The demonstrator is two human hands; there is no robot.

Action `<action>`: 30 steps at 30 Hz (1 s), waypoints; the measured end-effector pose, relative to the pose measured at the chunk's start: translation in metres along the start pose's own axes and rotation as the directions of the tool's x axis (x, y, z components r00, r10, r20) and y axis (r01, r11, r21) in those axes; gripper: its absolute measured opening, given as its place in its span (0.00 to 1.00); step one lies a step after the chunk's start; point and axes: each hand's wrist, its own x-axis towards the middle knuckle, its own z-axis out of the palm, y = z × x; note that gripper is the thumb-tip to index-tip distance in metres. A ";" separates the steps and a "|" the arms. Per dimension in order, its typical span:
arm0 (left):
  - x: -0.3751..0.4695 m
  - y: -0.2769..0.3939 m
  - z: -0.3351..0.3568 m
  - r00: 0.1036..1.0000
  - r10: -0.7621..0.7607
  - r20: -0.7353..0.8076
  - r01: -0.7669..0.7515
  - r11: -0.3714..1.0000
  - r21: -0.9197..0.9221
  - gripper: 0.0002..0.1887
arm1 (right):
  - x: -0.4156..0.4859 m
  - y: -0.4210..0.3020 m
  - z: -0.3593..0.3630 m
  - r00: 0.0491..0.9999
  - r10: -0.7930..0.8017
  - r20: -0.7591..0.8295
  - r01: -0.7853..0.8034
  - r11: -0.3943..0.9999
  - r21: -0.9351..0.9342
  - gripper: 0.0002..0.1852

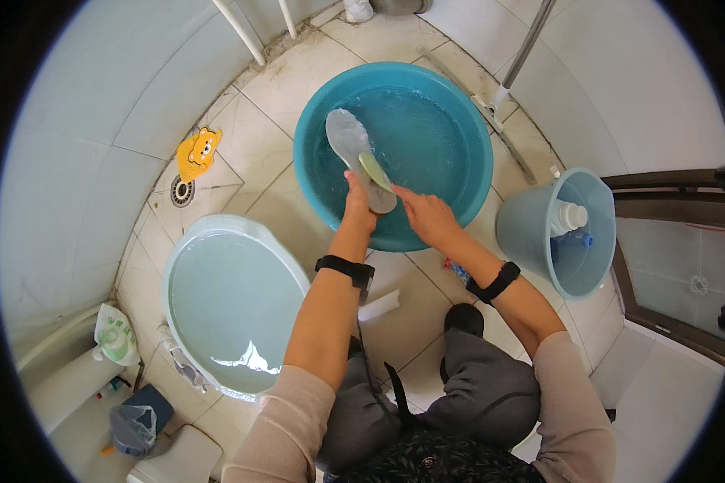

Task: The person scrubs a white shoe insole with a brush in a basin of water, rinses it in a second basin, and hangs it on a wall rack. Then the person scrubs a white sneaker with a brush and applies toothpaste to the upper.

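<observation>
My left hand grips the heel end of a wet, pale grey shoe sole, whose broad toe end points away from me. It is held tilted over a round teal plastic basin with water in it. My right hand has its fingers on the near end of a light green scrubbing brush, which lies against the sole's face. The brush's bristles are hidden underneath. Whether the sole belongs to a whole shoe or is a loose insole, I cannot tell.
A pale oval tub of water stands at left. At right, a blue-grey bucket holds a white bottle. A floor squeegee leans behind the basin. A yellow bear-shaped item lies by the floor drain.
</observation>
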 end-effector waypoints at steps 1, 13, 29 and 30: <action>0.003 0.001 -0.002 0.999 -0.013 -0.034 0.013 1.000 -0.013 0.40 | -0.004 0.005 -0.001 0.998 -0.037 -0.058 0.039 0.999 0.035 0.20; -0.015 0.009 0.003 0.994 0.049 -0.102 -0.044 0.998 0.053 0.38 | 0.006 0.008 0.011 0.989 -0.143 0.020 0.138 0.975 0.176 0.21; -0.009 0.006 -0.003 0.988 0.107 -0.109 -0.093 0.987 0.127 0.39 | 0.007 0.022 0.003 0.984 -0.086 0.158 0.093 0.995 -0.038 0.25; -0.009 0.006 -0.004 0.989 0.115 -0.094 -0.099 0.982 0.158 0.39 | 0.009 0.021 0.002 0.994 -0.089 0.071 0.090 0.996 -0.012 0.24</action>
